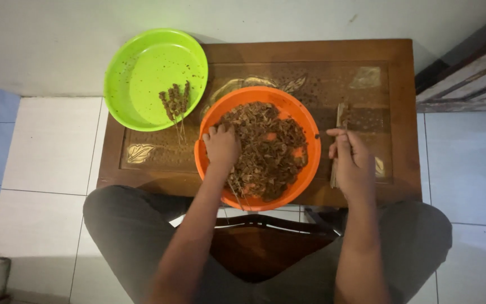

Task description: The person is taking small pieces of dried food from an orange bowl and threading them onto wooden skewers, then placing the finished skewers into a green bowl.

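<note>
A round orange plastic bowl (309, 147) sits in the middle of the small brown wooden counter (400, 79), and it is full of small brown meat pieces (268, 149). The left hand (221, 146) is at the 9 o'clock side of this bowl, palm down, with its fingers curled into the brown pieces. I cannot tell what it has hold of. The right hand (352, 160) is just outside the bowl at 3 o'clock, partly closed around a bunch of thin wooden sticks (340, 115) that lie on the counter. At 10 o'clock from the orange bowl sits a round bright green plastic bowl (142, 73). A few sticks loaded with brown pieces (176, 102) lie inside it, near its 4 o'clock edge.
</note>
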